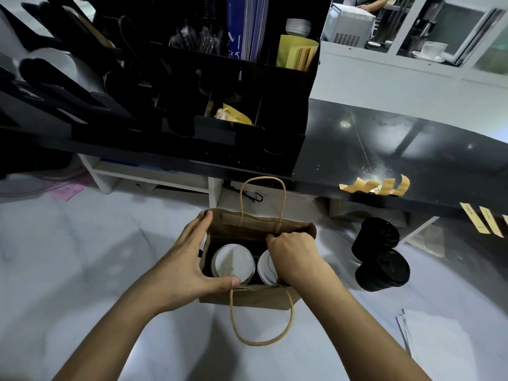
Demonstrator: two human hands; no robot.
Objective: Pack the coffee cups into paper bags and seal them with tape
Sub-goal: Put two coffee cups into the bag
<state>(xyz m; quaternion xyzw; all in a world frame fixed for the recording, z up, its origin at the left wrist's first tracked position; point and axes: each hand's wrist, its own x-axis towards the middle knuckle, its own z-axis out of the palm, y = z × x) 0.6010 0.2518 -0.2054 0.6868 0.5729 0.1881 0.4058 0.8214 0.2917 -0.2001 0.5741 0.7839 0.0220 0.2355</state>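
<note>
Head view, both hands [181, 266] [292, 257] gripping creased paper bag [255, 296], round white-lidded cups [233, 264]

black organizer [247, 138], eyeglasses [251, 196], white papers [434, 336], microwave [349, 26]

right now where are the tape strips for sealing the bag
In the head view, the tape strips hang off the front edge of the black counter, up and right of the paper bag, above the black lid stacks.
</note>
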